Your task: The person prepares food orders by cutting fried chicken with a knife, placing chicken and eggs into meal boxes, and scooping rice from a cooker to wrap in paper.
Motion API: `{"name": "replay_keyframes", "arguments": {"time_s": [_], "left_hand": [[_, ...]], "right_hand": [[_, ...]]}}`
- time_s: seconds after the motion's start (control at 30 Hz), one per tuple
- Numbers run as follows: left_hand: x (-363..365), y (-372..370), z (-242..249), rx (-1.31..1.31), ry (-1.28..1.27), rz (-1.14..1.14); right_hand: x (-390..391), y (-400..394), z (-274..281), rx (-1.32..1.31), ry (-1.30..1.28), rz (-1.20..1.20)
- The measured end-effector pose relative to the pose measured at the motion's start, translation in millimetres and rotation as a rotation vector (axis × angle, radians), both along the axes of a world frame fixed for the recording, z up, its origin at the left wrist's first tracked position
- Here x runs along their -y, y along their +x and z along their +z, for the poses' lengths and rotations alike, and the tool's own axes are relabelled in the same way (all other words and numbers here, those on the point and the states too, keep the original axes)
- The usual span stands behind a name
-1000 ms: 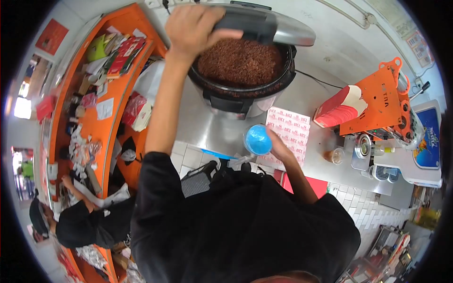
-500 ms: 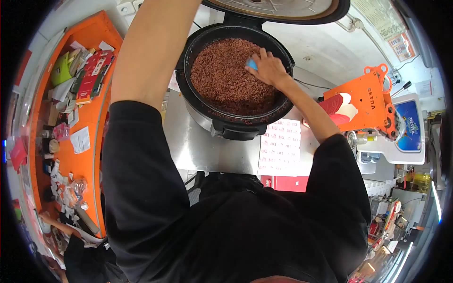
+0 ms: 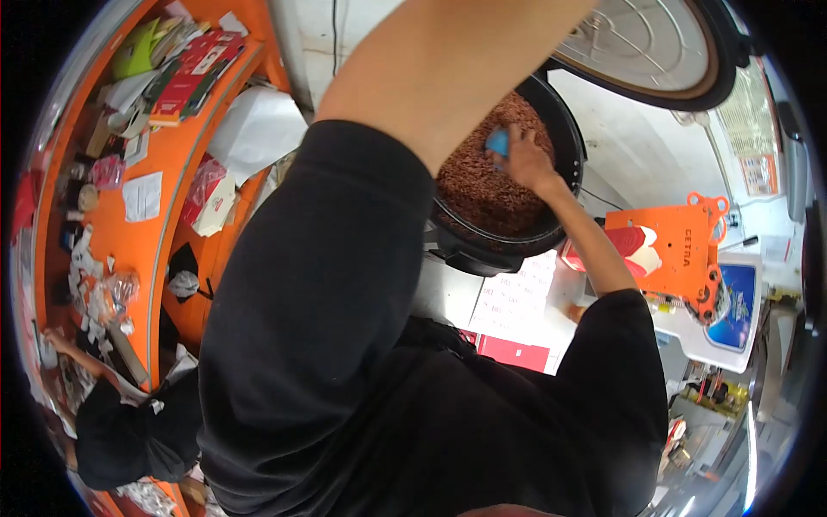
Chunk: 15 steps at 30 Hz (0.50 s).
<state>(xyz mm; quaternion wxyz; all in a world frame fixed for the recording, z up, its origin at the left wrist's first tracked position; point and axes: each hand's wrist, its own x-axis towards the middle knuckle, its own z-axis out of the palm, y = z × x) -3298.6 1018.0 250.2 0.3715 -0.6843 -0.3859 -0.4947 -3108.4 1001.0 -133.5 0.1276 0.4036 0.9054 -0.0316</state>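
Blue cup [image 3: 497, 142], or some small blue scoop (blurred, hard to be sure), is in upper centre of frame, down at the dark reddish grains [image 3: 500, 194] inside a big black-rimmed cooker [image 3: 566, 129]. R hand [image 3: 527, 160] has it, fingers part curled round its side, palm-down over the grains, w/ R forearm [image 3: 594, 241] crossing the cooker's rim side. L hand is out of frame, so can't tell how far open or what it holds; L arm [image 3: 448, 69] runs up past the top edge, nr the raised lid [image 3: 637, 47] at upper right, inner side showing. Cooker sits on a metal counter [image 3: 444, 293]; printed paper [image 3: 517, 289] lies just below it in frame, w/ a red item [image 3: 514, 352] beyond the paper's lower edge. Right of centre: red cartons [image 3: 633, 248] beside an orange machine [image 3: 676, 250] marked GETRA. Left side: orange shelving [image 3: 159, 194] w/ papers, bags etc., and another person in black [image 3: 129, 435] at lower left, one arm reaching toward the shelving
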Motion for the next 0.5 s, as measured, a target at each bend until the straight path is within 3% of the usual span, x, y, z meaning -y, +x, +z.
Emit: {"name": "replay_keyframes", "arguments": {"time_s": [0.07,0.13,0.17,0.23,0.33,0.4,0.5], "left_hand": [[-2,2,-1,0.006,0.007,0.002],[-3,6,1,0.005,0.017,0.015],[2,14,-4,-0.007,0.025,0.039],[3,13,-28,-0.076,0.019,0.07],[17,6,-35,-0.17,0.005,0.082],[2,5,-38,-0.194,-0.015,0.092],[1,1,-37,-0.208,-0.017,0.087]], "right_hand": [[-28,-3,7,-0.034,-0.059,-0.058],[-32,4,8,-0.126,0.16,0.085],[-7,-3,33,-0.244,0.127,0.13],[-62,29,-25,-0.566,-0.436,-0.081],[-61,16,-10,-0.259,0.223,0.532],[-107,43,-7,-0.155,-0.184,0.337],[-99,44,9,-0.126,-0.305,0.256]]}}
